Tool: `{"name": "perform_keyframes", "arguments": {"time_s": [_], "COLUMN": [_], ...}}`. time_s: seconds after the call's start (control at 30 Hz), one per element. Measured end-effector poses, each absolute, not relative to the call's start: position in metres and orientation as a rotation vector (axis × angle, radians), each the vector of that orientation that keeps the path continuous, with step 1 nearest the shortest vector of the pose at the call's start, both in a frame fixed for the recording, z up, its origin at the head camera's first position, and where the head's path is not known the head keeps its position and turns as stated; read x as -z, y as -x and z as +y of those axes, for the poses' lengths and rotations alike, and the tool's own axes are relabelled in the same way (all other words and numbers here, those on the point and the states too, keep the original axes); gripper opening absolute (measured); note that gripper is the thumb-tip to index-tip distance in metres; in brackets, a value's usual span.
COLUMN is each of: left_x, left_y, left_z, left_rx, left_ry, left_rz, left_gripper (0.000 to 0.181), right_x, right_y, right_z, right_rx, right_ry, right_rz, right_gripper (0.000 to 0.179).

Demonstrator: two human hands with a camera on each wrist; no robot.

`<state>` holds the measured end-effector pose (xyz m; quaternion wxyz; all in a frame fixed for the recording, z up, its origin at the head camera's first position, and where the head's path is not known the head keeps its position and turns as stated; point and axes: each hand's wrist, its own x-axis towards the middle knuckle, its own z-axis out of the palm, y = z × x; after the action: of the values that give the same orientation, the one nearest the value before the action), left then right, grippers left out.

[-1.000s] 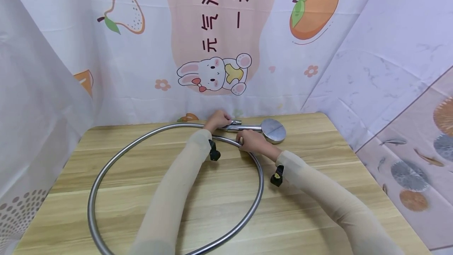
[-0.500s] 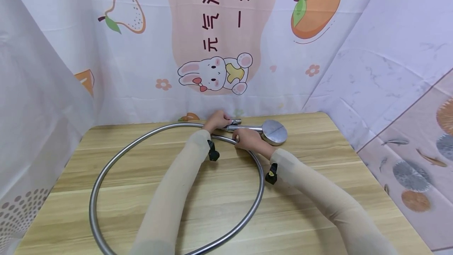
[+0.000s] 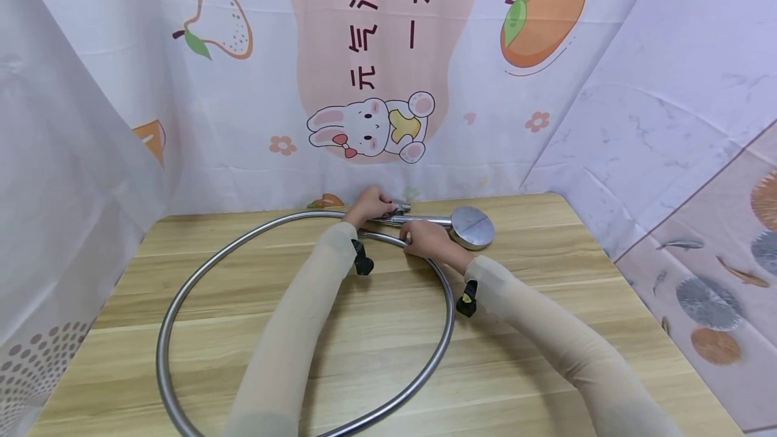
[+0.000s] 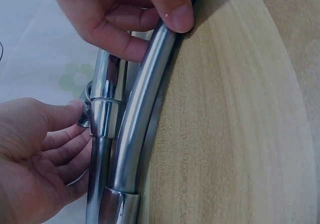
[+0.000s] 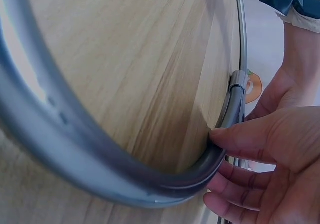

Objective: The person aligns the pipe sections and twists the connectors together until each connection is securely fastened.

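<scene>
A chrome shower head (image 3: 472, 226) lies at the back of the table, its handle (image 3: 427, 220) pointing left. My left hand (image 3: 370, 205) pinches a small chrome fitting (image 3: 401, 208) beside that handle. Its threaded end (image 4: 85, 115) shows at the thumb in the left wrist view; the rest is largely hidden. My right hand (image 3: 429, 240) pinches the metal shower hose (image 3: 450, 315) between thumb and fingers, a short way from a smooth metal collar (image 5: 238, 78) on the hose's end. The hose curves across the table in a wide loop.
The wooden table (image 3: 376, 329) ends at the back against a printed curtain (image 3: 243, 120). More cloth (image 3: 680, 194) hangs along the right side. Both forearms reach across the hose loop's area, each with a black wrist camera (image 3: 363, 259).
My right hand has shifted slightly left along with the hose. The fitting in my left hand has moved a little left relative to the handle. Both grips look the same.
</scene>
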<state>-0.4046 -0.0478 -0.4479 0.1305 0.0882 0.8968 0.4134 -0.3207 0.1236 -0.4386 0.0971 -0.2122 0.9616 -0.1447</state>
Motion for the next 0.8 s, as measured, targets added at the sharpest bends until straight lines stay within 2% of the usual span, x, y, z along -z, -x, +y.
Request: {"name": "perform_keyframes", "arguments": {"time_s": [0.2,0.27,0.37,0.43,0.57,0.8], "left_x": [0.453,0.453,0.45,0.446,0.437,0.423], "left_y": [0.408,0.406,0.402,0.398,0.393,0.391], "left_z": [-0.056,-0.058,-0.062,-0.065,-0.074,-0.086], "left_rx": [-1.318,-1.362,-1.461,-1.542,-1.685,-1.791], "left_ry": [-0.212,-0.184,-0.105,-0.039,0.083,0.014], "left_rz": [2.548,2.526,2.46,2.381,2.222,2.181], "left_gripper": [0.04,0.038,0.022,0.019,0.028,0.032], "right_x": [0.437,0.437,0.437,0.436,0.433,0.425], "right_y": [0.321,0.323,0.327,0.328,0.331,0.336], "right_z": [0.123,0.123,0.125,0.128,0.133,0.138], "right_rx": [0.469,0.501,0.596,0.691,0.85,0.984], "right_ry": [0.614,0.608,0.589,0.571,0.545,0.505], "right_rz": [2.825,2.798,2.74,2.687,2.592,2.495], "right_gripper": [0.014,0.013,0.012,0.012,0.013,0.02]}}
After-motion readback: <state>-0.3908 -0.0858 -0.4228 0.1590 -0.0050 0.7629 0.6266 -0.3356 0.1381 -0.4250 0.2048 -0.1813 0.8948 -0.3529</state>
